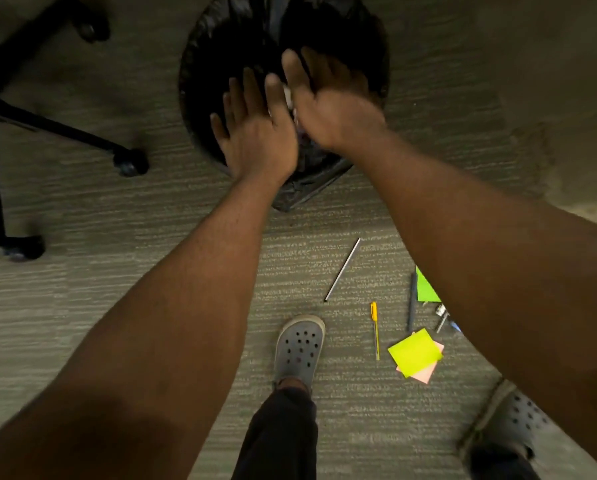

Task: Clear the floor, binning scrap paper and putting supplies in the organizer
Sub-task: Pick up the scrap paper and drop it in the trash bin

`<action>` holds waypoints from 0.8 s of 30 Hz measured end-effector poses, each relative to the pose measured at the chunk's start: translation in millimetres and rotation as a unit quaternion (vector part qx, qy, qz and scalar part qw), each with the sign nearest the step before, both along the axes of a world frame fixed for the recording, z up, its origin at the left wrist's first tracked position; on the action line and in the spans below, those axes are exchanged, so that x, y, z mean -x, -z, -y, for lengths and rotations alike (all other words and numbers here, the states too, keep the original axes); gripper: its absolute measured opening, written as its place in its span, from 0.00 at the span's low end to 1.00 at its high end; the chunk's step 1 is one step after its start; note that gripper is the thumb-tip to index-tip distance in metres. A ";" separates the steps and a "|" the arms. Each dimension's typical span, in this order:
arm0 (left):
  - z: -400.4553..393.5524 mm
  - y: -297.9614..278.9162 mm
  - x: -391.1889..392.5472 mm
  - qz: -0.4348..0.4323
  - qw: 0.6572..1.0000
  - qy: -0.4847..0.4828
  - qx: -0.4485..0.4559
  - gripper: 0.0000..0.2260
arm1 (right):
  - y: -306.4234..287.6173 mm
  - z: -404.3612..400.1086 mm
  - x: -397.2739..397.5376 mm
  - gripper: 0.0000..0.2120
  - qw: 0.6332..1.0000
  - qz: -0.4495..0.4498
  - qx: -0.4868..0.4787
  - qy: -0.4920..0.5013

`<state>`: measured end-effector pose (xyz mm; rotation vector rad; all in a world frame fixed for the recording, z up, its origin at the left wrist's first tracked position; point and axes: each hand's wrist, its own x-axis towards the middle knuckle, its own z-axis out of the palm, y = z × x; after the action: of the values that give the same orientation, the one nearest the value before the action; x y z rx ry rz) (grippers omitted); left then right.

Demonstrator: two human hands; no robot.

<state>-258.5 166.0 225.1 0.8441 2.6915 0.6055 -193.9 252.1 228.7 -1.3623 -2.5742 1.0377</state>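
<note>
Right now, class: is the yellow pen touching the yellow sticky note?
Apart. The head view shows carpet between the yellow pen and the yellow sticky note.

The scene was dim and warm-toned, the grey-green ribbed carpet floor [82,202] darkest toward the upper corners. The black plastic-lined round waste bin [366,36] showed as a near-featureless dark pit, with faint sheen on the liner's folds. The right hand [328,102] was smeared by motion blur; the left hand [255,133] was a little sharper. The neon yellow square sticky note [415,351] stood out brightly. Wide-angle distortion stretched the forearms at the lower edges, where focus softened.
</note>
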 end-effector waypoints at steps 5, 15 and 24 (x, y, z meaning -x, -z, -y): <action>11.4 24.5 -5.1 -0.034 0.997 0.054 0.035 0.27 | 7.4 13.7 -30.7 0.32 0.997 -0.033 -0.073 -0.004; 68.6 15.3 -124.8 -0.004 0.974 0.184 -0.131 0.20 | 33.3 103.5 -186.5 0.26 0.983 -0.098 -0.016 0.153; 114.7 100.8 -273.6 0.104 0.944 0.312 0.022 0.10 | 133.2 155.5 -395.5 0.17 0.955 0.070 0.092 0.272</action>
<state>15.1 51.3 124.3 1.4365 2.0666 0.4443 201.6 96.7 95.4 -2.0920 -2.0111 1.1166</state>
